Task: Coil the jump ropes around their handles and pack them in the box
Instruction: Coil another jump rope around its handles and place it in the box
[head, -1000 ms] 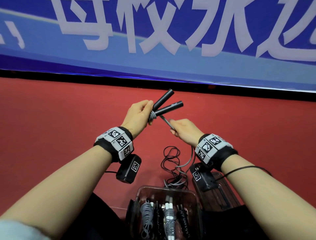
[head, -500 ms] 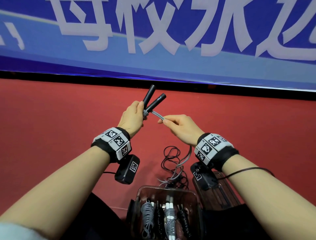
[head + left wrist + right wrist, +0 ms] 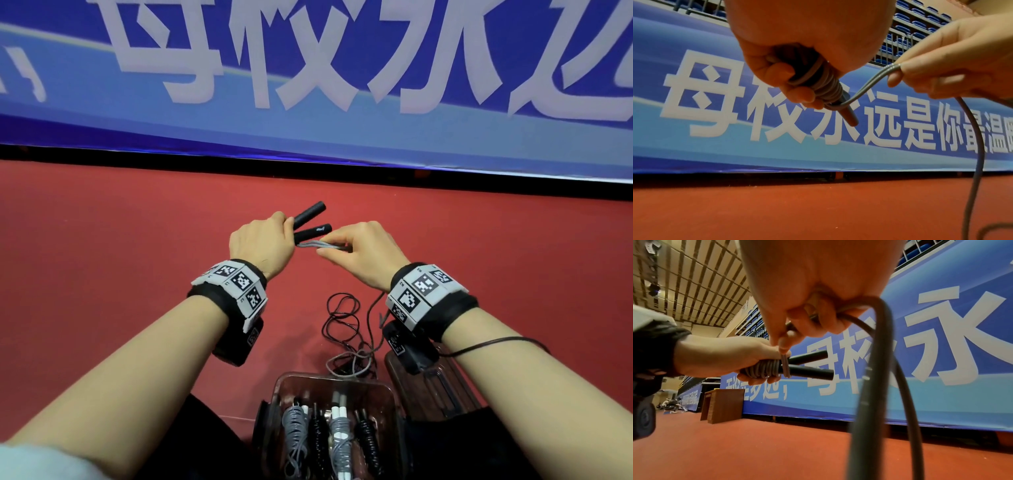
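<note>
My left hand grips two black jump-rope handles held side by side, their free ends pointing up and right. Several turns of grey rope are wound round them beside my fingers. My right hand pinches a doubled stretch of the grey rope just right of the handles; in the left wrist view this rope curves from the coil to the fingers. The slack hangs to the floor. A clear plastic box at the bottom holds several coiled ropes.
A tangle of loose black cord lies on the red floor just beyond the box. The box lid sits to its right. A blue banner runs along the far edge. A wooden desk stands far left.
Both hands have dropped lower and closer together. The handles have tilted from steeply upward to a flatter angle, and my right hand has carried the rope round under them.
</note>
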A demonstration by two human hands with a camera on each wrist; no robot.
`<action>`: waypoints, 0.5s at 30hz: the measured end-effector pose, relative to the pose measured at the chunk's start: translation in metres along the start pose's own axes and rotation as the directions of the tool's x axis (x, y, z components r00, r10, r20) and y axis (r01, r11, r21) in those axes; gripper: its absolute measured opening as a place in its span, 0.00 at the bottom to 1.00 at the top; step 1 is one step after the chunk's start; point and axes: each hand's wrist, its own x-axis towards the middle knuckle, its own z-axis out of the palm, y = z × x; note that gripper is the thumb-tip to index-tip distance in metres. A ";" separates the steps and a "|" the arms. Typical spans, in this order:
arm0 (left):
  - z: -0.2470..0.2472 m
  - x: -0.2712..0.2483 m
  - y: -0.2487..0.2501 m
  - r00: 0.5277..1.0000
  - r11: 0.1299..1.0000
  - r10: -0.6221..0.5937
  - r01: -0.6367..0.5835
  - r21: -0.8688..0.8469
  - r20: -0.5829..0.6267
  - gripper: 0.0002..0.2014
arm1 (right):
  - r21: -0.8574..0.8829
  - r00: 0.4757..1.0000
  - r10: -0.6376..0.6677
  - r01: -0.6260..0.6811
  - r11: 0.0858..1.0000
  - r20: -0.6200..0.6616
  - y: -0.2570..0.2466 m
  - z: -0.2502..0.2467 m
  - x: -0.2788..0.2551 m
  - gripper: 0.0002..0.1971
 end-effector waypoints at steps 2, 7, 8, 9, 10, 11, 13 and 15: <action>-0.001 0.000 0.001 0.996 0.994 0.084 -0.086 0.063 0.027 0.19 | -0.037 0.999 -0.005 0.003 0.999 -0.050 0.000 -0.005 0.000 0.09; -0.007 -0.005 0.005 0.969 0.974 0.211 -0.219 0.056 0.126 0.20 | -0.070 0.982 0.009 -0.023 0.997 -0.188 0.007 -0.011 0.000 0.12; -0.008 -0.006 0.006 0.961 0.972 0.228 -0.235 0.026 0.156 0.21 | -0.064 0.976 0.014 -0.029 0.998 -0.218 0.010 -0.011 -0.001 0.13; -0.008 -0.007 0.007 0.951 0.968 0.246 -0.249 -0.007 0.188 0.23 | -0.058 0.969 0.021 -0.036 0.998 -0.246 0.012 -0.012 -0.001 0.14; -0.009 -0.008 0.008 0.940 0.964 0.265 -0.262 -0.040 0.217 0.25 | -0.051 0.963 0.027 -0.042 0.998 -0.267 0.012 -0.013 -0.001 0.15; -0.008 -0.009 0.009 0.930 0.960 0.280 -0.271 -0.068 0.239 0.27 | -0.046 0.960 0.033 -0.048 0.998 -0.278 0.013 -0.014 -0.001 0.15; -0.007 -0.009 0.010 0.919 0.954 0.298 -0.287 -0.080 0.259 0.32 | -0.038 0.960 0.050 -0.063 0.997 -0.276 0.014 -0.015 -0.002 0.15; -0.007 -0.009 0.011 0.913 0.947 0.316 -0.322 -0.022 0.259 0.34 | -0.033 0.963 0.061 -0.073 0.997 -0.262 0.015 -0.016 -0.002 0.15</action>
